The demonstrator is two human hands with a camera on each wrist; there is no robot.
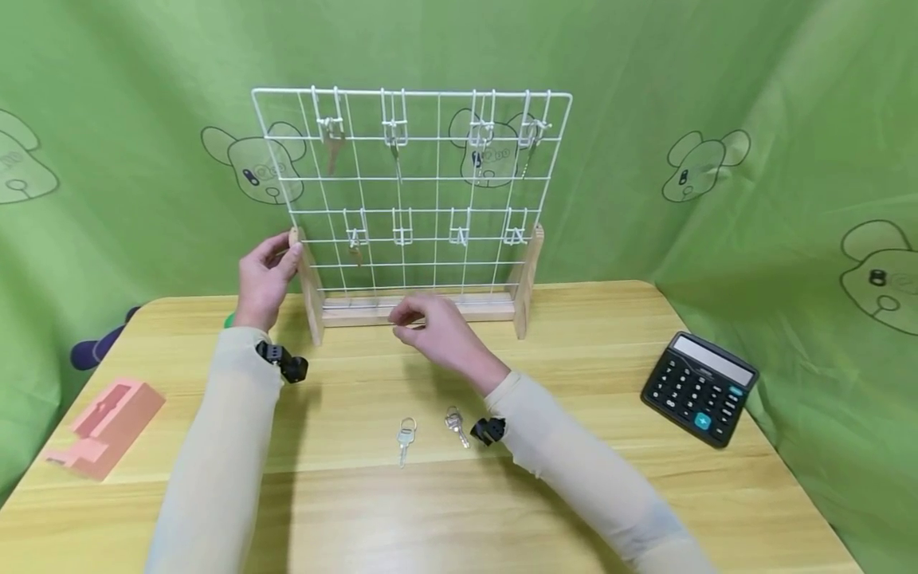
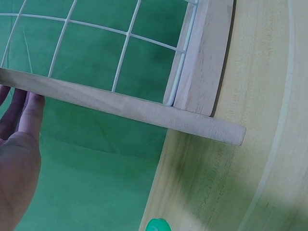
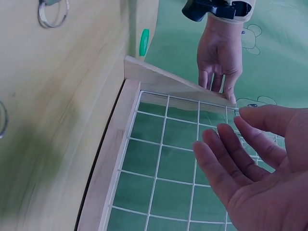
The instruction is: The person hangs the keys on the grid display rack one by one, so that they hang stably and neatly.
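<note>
On table, upright wire rack (image 1: 416, 191), facing viewer, left hand (image 1: 264, 275) steadying.

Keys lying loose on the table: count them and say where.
2: one silver key and another key beside it, both between the forearms. Others hang on the wire rack.

rack (image 1: 423, 191): white wire grid, two wooden feet, wooden base bar | pose: upright at table's far edge | hooks: two rows of four, keys on several | left post touched by left hand (image 1: 264, 275)
</note>
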